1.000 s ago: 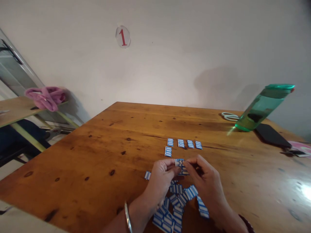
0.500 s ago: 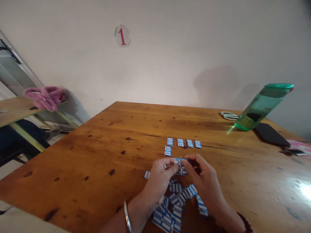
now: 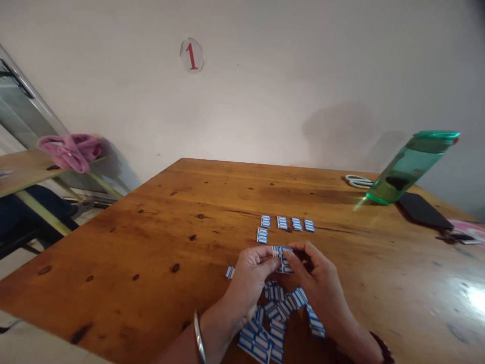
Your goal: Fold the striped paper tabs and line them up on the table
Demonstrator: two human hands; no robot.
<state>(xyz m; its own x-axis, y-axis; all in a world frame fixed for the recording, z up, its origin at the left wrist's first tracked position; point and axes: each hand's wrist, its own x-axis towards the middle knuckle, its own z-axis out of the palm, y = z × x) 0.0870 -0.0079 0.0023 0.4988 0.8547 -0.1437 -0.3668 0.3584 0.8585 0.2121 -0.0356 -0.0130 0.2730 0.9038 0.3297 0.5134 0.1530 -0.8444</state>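
Observation:
Between my two hands is a small sheet of blue-and-white labels [image 3: 287, 260], raised over the table. My left hand [image 3: 252, 275] pinches its left side between thumb and fingers. On its right side, the thumb and fingers of my right hand [image 3: 316, 273] are closed on it too. Below the hands lies a loose heap of similar label sheets [image 3: 278, 308], partly covered by my wrists. Beyond the hands, several small label pieces [image 3: 282, 222] sit in a row, with one more piece [image 3: 262, 235] in front of the row's left end. Another piece [image 3: 230, 272] shows beside my left hand.
The wooden table [image 3: 212, 202] reaches back toward the wall. At the right a green bottle [image 3: 413, 164] stands near a white cable [image 3: 358, 181] and a dark flat device [image 3: 424, 211]. A pink cloth [image 3: 71, 151] lies on another table at the left.

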